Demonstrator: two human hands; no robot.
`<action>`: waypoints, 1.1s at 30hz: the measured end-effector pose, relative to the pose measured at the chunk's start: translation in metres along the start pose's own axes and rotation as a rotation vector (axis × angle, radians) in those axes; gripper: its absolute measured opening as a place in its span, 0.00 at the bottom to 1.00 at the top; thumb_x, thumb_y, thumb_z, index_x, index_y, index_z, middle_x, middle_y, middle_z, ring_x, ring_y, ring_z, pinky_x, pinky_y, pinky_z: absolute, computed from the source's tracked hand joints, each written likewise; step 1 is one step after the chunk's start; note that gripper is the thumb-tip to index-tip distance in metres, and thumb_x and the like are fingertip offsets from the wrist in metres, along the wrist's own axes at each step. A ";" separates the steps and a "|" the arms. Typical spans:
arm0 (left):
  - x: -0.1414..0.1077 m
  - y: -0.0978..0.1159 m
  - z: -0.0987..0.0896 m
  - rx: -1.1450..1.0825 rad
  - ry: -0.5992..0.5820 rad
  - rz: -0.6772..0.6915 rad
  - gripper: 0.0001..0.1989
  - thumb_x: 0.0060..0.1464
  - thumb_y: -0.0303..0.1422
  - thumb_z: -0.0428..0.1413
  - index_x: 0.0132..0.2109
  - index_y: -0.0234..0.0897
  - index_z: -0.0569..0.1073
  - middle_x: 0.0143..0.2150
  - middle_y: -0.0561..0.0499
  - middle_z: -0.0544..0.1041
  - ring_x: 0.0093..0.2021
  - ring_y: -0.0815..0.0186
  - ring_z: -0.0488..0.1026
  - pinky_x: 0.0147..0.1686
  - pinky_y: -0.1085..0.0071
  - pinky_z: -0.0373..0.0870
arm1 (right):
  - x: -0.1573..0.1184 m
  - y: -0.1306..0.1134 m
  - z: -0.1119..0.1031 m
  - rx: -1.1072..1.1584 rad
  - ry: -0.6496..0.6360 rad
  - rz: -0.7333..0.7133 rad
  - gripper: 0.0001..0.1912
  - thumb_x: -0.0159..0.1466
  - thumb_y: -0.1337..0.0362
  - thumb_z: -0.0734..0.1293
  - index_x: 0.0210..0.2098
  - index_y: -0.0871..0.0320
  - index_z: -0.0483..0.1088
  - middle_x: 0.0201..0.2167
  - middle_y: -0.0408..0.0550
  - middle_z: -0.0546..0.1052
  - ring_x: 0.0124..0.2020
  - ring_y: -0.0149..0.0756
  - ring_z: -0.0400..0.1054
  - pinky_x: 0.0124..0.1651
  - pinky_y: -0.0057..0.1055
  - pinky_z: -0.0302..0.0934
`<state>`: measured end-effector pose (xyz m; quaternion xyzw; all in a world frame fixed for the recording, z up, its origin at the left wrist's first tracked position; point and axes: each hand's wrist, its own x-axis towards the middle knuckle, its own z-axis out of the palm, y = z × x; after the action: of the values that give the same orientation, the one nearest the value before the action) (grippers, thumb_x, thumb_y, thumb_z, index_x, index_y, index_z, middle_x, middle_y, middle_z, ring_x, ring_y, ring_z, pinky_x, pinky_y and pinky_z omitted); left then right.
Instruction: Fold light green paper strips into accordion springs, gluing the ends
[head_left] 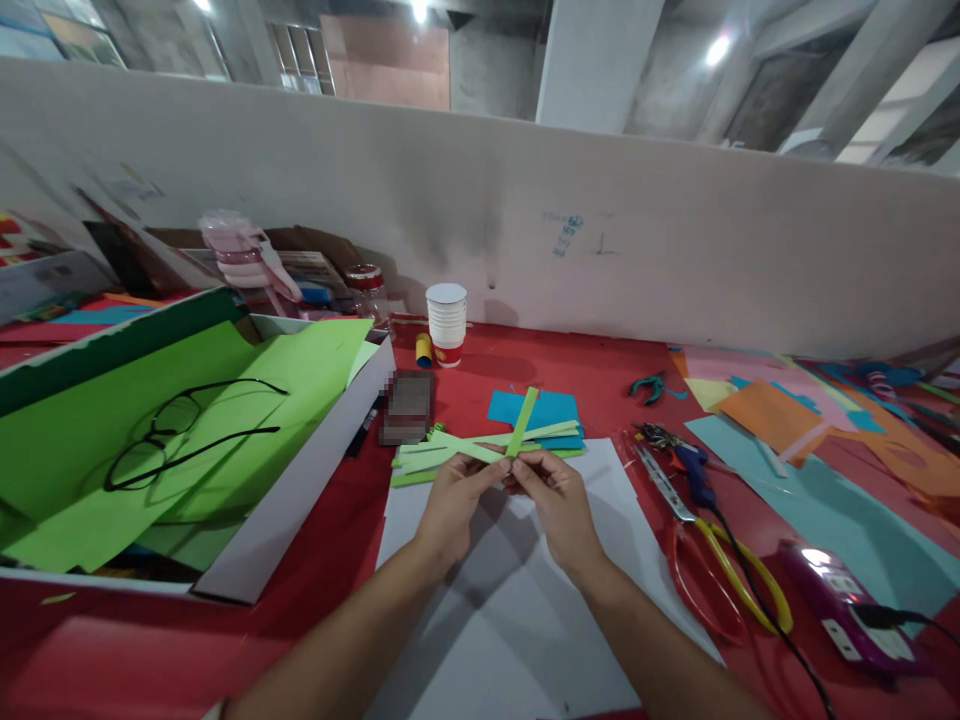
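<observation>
Over the white paper [510, 620], my left hand [452, 505] and my right hand [556, 505] meet with fingertips pinched together. Between them they grip green paper strips. One bright green paper strip [524, 418] points up and away from the fingertips. A paler paper strip [469, 447] slants off to the left from the same spot; where the two cross is partly covered by my fingers. Just beyond my hands lie several loose green strips [420, 463], some resting against blue paper pieces [555, 408].
Left stands a box [300, 470] with green sheets and glasses [157, 435]. Stacked paper cups [447, 320] stand at the back. On the right lie yellow-and-red-handled scissors [694, 530], a blue glue gun [696, 475], a purple power strip [847, 600] and coloured paper [840, 500].
</observation>
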<state>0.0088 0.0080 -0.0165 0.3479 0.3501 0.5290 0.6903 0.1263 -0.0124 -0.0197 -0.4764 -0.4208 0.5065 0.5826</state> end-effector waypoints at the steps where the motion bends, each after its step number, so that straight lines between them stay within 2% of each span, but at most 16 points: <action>1: 0.000 0.000 -0.001 0.005 0.025 -0.009 0.06 0.42 0.30 0.63 0.30 0.33 0.75 0.28 0.51 0.76 0.31 0.67 0.70 0.35 0.71 0.65 | 0.001 -0.001 0.000 0.001 -0.011 0.017 0.09 0.55 0.57 0.68 0.29 0.57 0.71 0.23 0.41 0.72 0.26 0.32 0.67 0.33 0.30 0.63; 4: 0.000 0.001 0.000 0.029 0.050 -0.025 0.07 0.41 0.29 0.63 0.31 0.34 0.75 0.29 0.51 0.76 0.31 0.69 0.70 0.34 0.73 0.64 | 0.002 -0.004 -0.002 -0.065 -0.006 0.009 0.11 0.55 0.56 0.68 0.28 0.57 0.71 0.22 0.40 0.70 0.22 0.29 0.62 0.27 0.26 0.57; 7: -0.002 0.001 0.003 0.055 -0.001 -0.032 0.10 0.40 0.27 0.63 0.34 0.36 0.74 0.31 0.52 0.76 0.31 0.69 0.70 0.34 0.74 0.63 | 0.002 -0.006 -0.005 -0.152 0.046 -0.038 0.11 0.53 0.56 0.69 0.25 0.58 0.69 0.19 0.38 0.66 0.21 0.26 0.55 0.23 0.25 0.50; 10: -0.004 0.002 0.004 0.084 -0.027 -0.032 0.09 0.41 0.27 0.62 0.34 0.36 0.74 0.29 0.54 0.74 0.29 0.71 0.68 0.32 0.75 0.62 | 0.003 -0.005 -0.007 -0.187 0.087 -0.023 0.15 0.55 0.56 0.68 0.19 0.58 0.64 0.15 0.36 0.60 0.18 0.25 0.50 0.21 0.25 0.45; 14: -0.003 0.006 0.003 0.134 -0.026 -0.080 0.10 0.40 0.26 0.60 0.35 0.36 0.74 0.24 0.56 0.71 0.26 0.72 0.65 0.29 0.75 0.60 | 0.009 -0.008 -0.012 -0.043 0.193 -0.047 0.17 0.55 0.57 0.69 0.18 0.58 0.62 0.14 0.35 0.58 0.18 0.24 0.49 0.21 0.26 0.44; 18: -0.001 0.009 0.001 0.160 -0.031 -0.110 0.06 0.39 0.25 0.60 0.30 0.34 0.75 0.23 0.54 0.71 0.26 0.71 0.65 0.30 0.74 0.61 | 0.017 -0.017 -0.023 0.122 0.361 -0.087 0.11 0.52 0.59 0.70 0.22 0.59 0.67 0.14 0.35 0.59 0.17 0.24 0.49 0.21 0.25 0.43; 22: 0.001 0.008 -0.002 0.034 -0.011 -0.143 0.06 0.38 0.25 0.62 0.29 0.35 0.75 0.24 0.55 0.72 0.25 0.72 0.67 0.30 0.74 0.63 | 0.020 -0.021 -0.030 0.206 0.488 -0.120 0.10 0.52 0.59 0.70 0.23 0.59 0.68 0.15 0.35 0.61 0.16 0.23 0.50 0.20 0.25 0.43; 24: 0.003 0.008 -0.004 -0.069 0.000 -0.192 0.06 0.37 0.25 0.63 0.28 0.34 0.75 0.24 0.55 0.72 0.25 0.73 0.68 0.30 0.74 0.64 | 0.018 -0.020 -0.028 0.216 0.462 -0.046 0.13 0.53 0.56 0.69 0.22 0.59 0.69 0.14 0.36 0.62 0.16 0.23 0.51 0.19 0.25 0.42; 27: 0.005 0.009 -0.004 -0.175 0.036 -0.268 0.06 0.38 0.24 0.63 0.27 0.34 0.73 0.21 0.56 0.70 0.23 0.74 0.68 0.30 0.75 0.67 | 0.013 -0.015 -0.019 0.145 0.257 0.077 0.15 0.53 0.53 0.68 0.22 0.60 0.70 0.15 0.39 0.66 0.16 0.24 0.54 0.19 0.24 0.45; 30: 0.005 0.012 -0.003 -0.220 0.093 -0.316 0.06 0.38 0.23 0.63 0.25 0.33 0.72 0.20 0.55 0.71 0.22 0.74 0.68 0.29 0.75 0.68 | 0.006 -0.010 -0.009 0.003 0.039 0.040 0.09 0.52 0.58 0.69 0.28 0.58 0.74 0.22 0.41 0.72 0.23 0.27 0.61 0.27 0.25 0.55; 33: 0.005 0.012 -0.002 -0.222 0.135 -0.312 0.07 0.36 0.22 0.63 0.24 0.33 0.71 0.22 0.53 0.73 0.24 0.73 0.70 0.28 0.76 0.68 | 0.001 -0.007 -0.004 -0.106 -0.018 -0.030 0.08 0.55 0.61 0.68 0.33 0.56 0.74 0.30 0.43 0.75 0.31 0.31 0.66 0.36 0.27 0.60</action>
<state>0.0023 0.0160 -0.0074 0.1749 0.3845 0.4731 0.7731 0.1318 -0.0126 -0.0137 -0.4955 -0.4595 0.4789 0.5603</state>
